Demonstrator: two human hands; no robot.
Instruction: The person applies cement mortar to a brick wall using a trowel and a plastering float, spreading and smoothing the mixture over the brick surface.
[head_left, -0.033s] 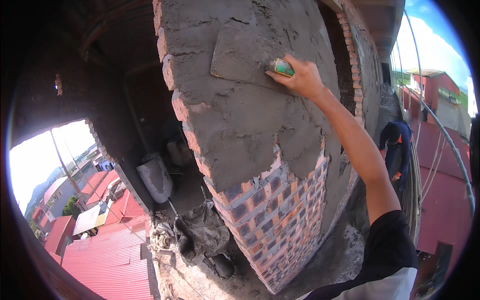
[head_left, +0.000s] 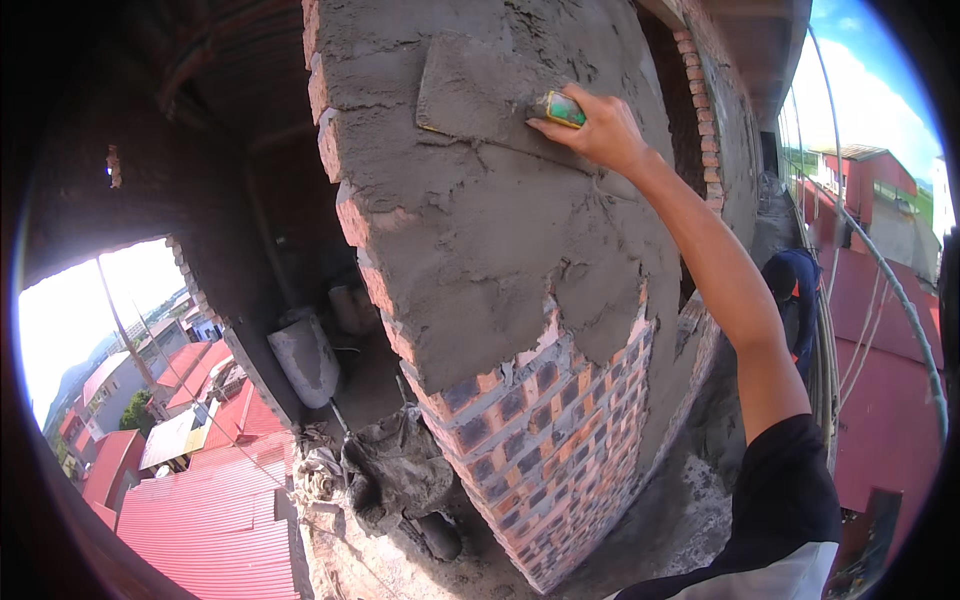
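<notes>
In the head view, my right hand [head_left: 590,130] grips the green and yellow handle of a rectangular plastering trowel [head_left: 475,85], its mortar-coated blade lying flat against the upper part of the wall. Rough grey wet mortar [head_left: 480,240] covers the top of this wall, with exposed red brick edges down its left side. Below an uneven mortar edge, bare brickwork [head_left: 540,450] shows grey patches in its joints. My bare forearm reaches up from the lower right. My left hand is not in view.
A bent co-worker [head_left: 785,290] is at the right, beside a scaffold rail [head_left: 900,300] with ropes. A dark doorway holds a pale drum [head_left: 305,355]; below it lies a mortar-caked dark heap [head_left: 390,470]. An opening at left overlooks red roofs [head_left: 200,520].
My right hand and the trowel have moved a little up and to the left along the wall. The co-worker is now more hidden behind my arm.
</notes>
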